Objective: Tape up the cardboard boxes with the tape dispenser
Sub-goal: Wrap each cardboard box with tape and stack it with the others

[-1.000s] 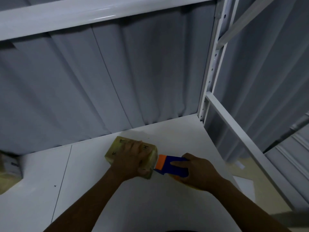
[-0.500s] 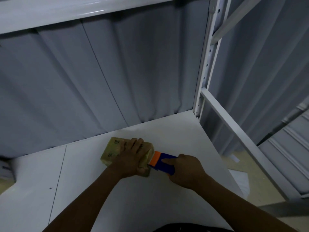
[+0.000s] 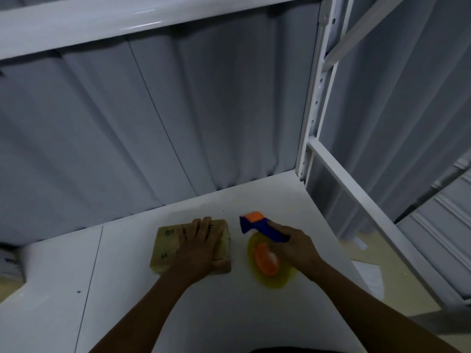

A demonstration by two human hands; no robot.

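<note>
1. Cardboard box (image 3: 167, 240): small, flat and tan. It is laid printed face up on the white shelf (image 3: 127, 301) and is taken as the landmark for this list.
2. Left hand (image 3: 201, 248): laid flat on top of the box, with the fingers straight and close together and the thumb along the near right corner. The box is judged to be pinned this way so that it cannot slide, and tape may be being smoothed down.
3. Tape dispenser (image 3: 263, 228): just right of the box and not touching it. The body is blue, and the orange end is pointed away from the person. A yellowish roll of tape (image 3: 270, 278) with an orange hub is carried on its near side.
4. Right hand (image 3: 299, 248): right of the box, with the fingers curled round the blue handle. With the dispenser held apart from the box, a pause between strips is judged likely.
5. Hidden: most of the box top and its right edge are covered by the left hand.
   - Tape already on the box cannot be made out.
   - Whether a strand runs from the roll to the box cannot be told.
   - Whether the roll rests on the shelf or is held above it cannot be told.
6. Cut off: far left of the box, a dim tan object (image 3: 10, 273) is clipped by the picture edge. It may be another box.
7. Surroundings: a grey curtain (image 3: 178, 123) hangs behind the box, and a white post (image 3: 313, 110) stands behind and to its right.
</note>
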